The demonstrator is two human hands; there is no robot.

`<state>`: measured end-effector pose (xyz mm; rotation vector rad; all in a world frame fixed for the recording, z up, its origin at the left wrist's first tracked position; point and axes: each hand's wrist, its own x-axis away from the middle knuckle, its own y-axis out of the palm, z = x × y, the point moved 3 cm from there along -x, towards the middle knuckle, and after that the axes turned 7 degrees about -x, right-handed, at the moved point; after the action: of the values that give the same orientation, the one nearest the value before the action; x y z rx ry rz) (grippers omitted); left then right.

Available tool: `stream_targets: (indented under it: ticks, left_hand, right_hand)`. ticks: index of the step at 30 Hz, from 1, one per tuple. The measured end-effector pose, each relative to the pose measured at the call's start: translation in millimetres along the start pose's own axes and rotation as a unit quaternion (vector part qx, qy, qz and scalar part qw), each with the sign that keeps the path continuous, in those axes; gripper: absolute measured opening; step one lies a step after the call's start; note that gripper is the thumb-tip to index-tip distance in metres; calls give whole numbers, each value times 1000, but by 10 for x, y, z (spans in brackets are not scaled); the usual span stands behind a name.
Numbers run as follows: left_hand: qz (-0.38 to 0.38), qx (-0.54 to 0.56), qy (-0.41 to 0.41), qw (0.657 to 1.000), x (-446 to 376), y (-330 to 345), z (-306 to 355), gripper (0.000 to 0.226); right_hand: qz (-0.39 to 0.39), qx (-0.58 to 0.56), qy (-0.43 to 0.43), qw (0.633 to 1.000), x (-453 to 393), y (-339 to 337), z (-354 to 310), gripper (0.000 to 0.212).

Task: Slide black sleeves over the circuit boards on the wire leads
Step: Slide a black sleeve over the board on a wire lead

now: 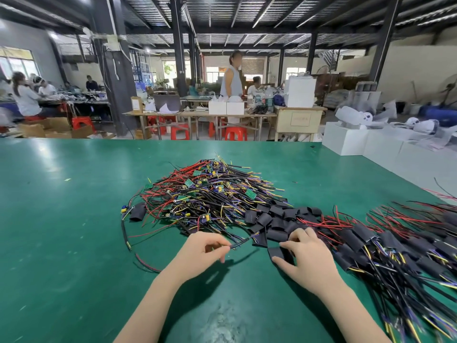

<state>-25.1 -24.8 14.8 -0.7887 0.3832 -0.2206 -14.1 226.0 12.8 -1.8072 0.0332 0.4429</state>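
Between your hands, a wire lead (241, 242) ran to a black sleeve (260, 240); your left hand (202, 251) pinched that lead, while your right hand (305, 258) pinched another sleeve (279, 254) on the tabletop (74, 219).

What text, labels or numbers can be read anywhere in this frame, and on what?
None legible.
Tan cabinet behind the green table: a framed label on its front, too faint to read.
Bottles on the far table: printed labels, too small.
Brown box: a white label, blurred.
Green circuit boards in the wire pile: markings too small.
Black sleeves: no print visible.
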Motion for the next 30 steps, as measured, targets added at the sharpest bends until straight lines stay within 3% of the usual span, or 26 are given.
stream_targets:
  ticks: [4,13,30]
  left_hand:
    - [-7,56,-19,998,0,-2,-40,15]
    - [28,210,-96,973,3,40,-132,17]
    - [15,200,-91,976,-6,50,-154,15]
  right_hand:
    - [-46,-7,-36,998,-13,24,9,46]
    - [-87,108,-33,990,-78,72,-111,38]
    - [-94,97,-39,990,-291,-22,-172,26]
